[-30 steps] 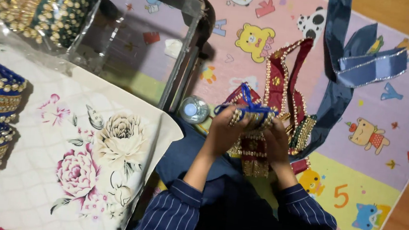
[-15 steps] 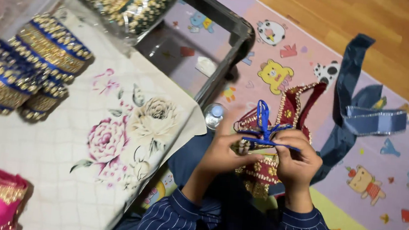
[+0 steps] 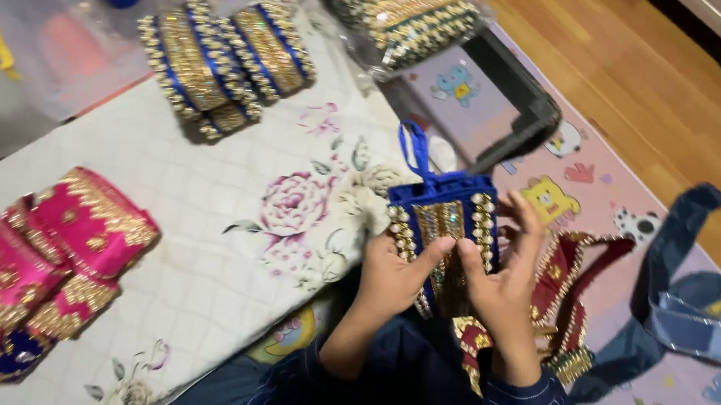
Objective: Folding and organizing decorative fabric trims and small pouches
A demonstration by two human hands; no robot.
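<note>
Both my hands hold a small blue pouch [image 3: 443, 215] trimmed with gold and pearl-like beads, its blue loop handle pointing up. My left hand [image 3: 393, 280] grips its lower left side with the thumb on the front. My right hand [image 3: 503, 282] grips its right side, fingers spread behind it. Under my hands lies a dark red beaded pouch [image 3: 568, 289] on my lap and the mat.
A white floral quilted cloth [image 3: 216, 241] carries pink and gold pouches [image 3: 66, 236] at left and blue and gold ones [image 3: 220, 61] at the top. A clear bag of pouches [image 3: 401, 8], a black tray [image 3: 511, 102], denim cloth [image 3: 677, 303], a cartoon play mat [image 3: 677, 391] and wood floor surround.
The view has swung left, showing more of the cloth and the pink pouches. The blue pouch has been lifted and turned upright between both hands.
</note>
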